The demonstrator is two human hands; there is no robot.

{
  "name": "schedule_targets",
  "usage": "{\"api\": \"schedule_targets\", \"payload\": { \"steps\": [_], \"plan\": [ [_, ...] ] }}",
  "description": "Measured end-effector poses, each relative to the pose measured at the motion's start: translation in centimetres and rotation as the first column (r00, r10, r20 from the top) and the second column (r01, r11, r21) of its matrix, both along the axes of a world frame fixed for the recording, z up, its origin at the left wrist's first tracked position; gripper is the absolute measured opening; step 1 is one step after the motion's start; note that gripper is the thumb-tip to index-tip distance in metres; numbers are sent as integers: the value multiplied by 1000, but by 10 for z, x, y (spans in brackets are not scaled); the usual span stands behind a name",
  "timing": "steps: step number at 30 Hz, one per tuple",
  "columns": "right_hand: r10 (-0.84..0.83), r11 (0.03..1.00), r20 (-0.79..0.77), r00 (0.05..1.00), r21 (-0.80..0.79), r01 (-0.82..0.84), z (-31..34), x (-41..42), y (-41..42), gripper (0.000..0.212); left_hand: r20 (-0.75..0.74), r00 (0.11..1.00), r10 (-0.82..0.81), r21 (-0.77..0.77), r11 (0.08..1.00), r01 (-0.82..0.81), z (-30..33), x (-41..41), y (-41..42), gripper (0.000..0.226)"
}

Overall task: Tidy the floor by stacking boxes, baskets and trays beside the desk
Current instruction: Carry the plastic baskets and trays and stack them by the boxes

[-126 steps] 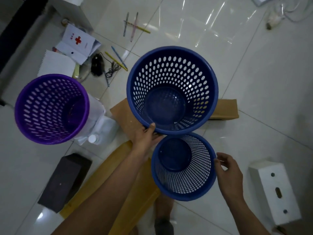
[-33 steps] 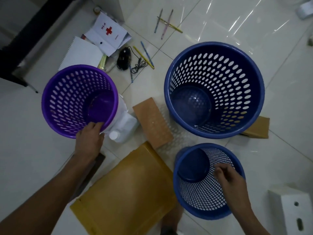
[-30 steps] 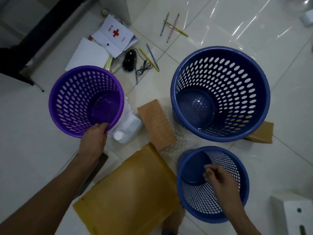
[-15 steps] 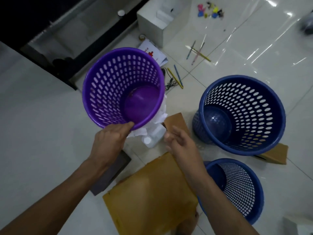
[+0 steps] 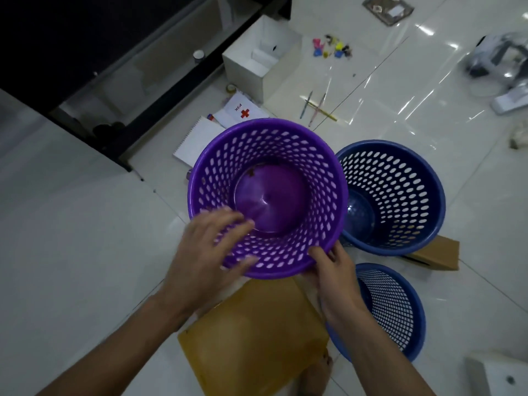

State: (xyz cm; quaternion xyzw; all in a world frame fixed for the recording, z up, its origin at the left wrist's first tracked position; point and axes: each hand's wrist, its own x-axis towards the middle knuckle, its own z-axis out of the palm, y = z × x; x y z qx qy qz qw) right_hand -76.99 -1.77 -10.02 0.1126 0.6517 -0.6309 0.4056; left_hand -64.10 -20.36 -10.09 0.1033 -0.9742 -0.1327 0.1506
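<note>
Head view: purple basket held aloft in two hands

Both forearms reach forward. The left hand (image 5: 206, 254) lies over the near rim of the purple basket (image 5: 297, 155), fingers spread and blurred, reaching inside the wall. The right hand (image 5: 331, 271) grips the rim from below, fingers curled round it. The basket hangs above a yellow-brown box (image 5: 251, 338). Just right stand a large blue basket (image 5: 400, 195) and, nearer, a smaller blue basket (image 5: 397, 310). A notepad (image 5: 194, 138) lies behind.
</note>
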Motion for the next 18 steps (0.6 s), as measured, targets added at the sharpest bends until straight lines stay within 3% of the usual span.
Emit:
{"api": "schedule_targets", "payload": {
  "steps": [3,5,7,10,15,18],
  "plan": [
    [-5,1000,-61,998,-23,4,11,-17,31,28,-83,927,366,215,915,-342,25,-5,-16,70],
    [1,1000,-112,994,-1,-1,19,-29,49,29,-27,896,443,442,809,-387,35,-13,-15,79],
    [-1,999,-160,987,31,6,25,-38,66,29,-5,931,365,578,761,-295,42,-26,0,72],
    [-47,997,-199,979,47,58,34,-54,90,26,-84,961,263,594,788,-164,48,-50,27,57],
    [-116,987,-265,957,75,140,52,-84,129,21,-162,955,250,638,765,-92,65,-102,54,47],
    [-121,981,-300,946,109,160,55,-107,146,20,-78,979,187,673,734,-86,69,-136,65,46]
  ]
}}
